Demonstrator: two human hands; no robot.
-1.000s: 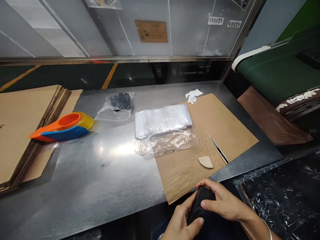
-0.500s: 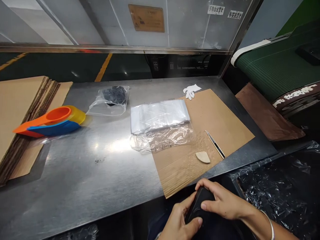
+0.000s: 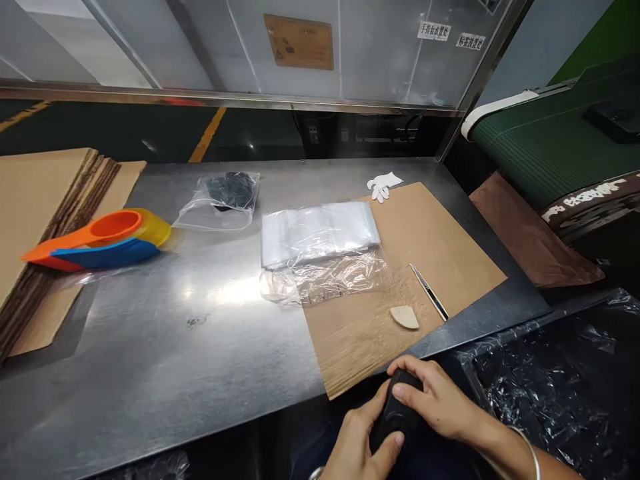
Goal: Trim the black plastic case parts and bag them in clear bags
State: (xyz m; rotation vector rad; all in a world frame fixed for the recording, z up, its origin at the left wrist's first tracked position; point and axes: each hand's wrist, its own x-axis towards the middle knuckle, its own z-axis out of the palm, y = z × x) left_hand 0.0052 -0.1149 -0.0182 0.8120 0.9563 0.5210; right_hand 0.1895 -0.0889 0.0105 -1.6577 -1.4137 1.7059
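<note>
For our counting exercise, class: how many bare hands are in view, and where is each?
2. In the picture, the left hand holds the black object from the lower left; the right hand holds it from the upper right.

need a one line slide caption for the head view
Left hand and right hand hold a black object by the table, where a knife and wedge lie on cardboard.

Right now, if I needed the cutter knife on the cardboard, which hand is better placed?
Probably the right hand: it is nearer the cutter knife, while the left hand sits farther to the left. Both hold the black object, so the right would likely need to let go first.
</note>
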